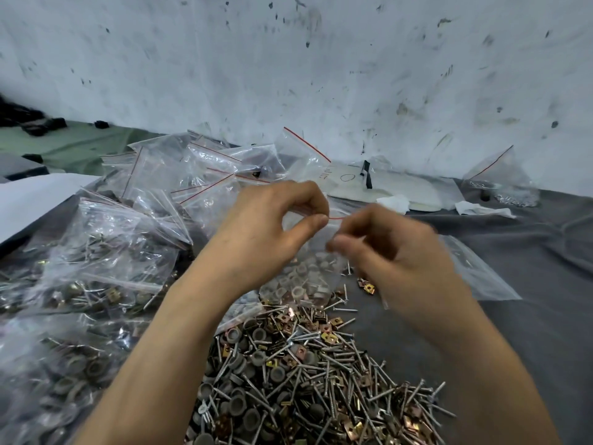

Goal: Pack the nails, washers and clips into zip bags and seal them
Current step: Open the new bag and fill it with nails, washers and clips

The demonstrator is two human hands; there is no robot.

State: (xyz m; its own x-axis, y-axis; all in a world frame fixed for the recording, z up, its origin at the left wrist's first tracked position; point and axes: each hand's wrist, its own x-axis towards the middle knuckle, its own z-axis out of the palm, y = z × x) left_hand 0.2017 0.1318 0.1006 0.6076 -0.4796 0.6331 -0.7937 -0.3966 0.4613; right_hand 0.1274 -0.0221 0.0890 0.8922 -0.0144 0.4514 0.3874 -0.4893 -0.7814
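The left hand [269, 226] pinches the top edge of a clear zip bag [308, 277] between thumb and forefinger, right on its red seal strip [337, 217]. The right hand [394, 248] is blurred, its fingers curled at the same edge just beside the left, and it seems to pinch the film too. The bag hangs between and below the two hands, its bottom sagging with grey washers and brassy clips.

This looks like the sealing step. To do it well, line up the two lips of the strip, press from one end, and slide the pinch along to the other, letting air out first so the thin film doesn't balloon.

Below the wrists lies the loose pile [305, 364]: slim steel nails with flat heads, stubby round cup-shaped washers of dull grey, and small folded square clips with a coppery gold sheen. Left of the left hand, filled bags [96, 252] heap up, crinkled and glossy. Right of the right hand an empty bag [475, 271] lies flat on dark grey cloth [529, 284].
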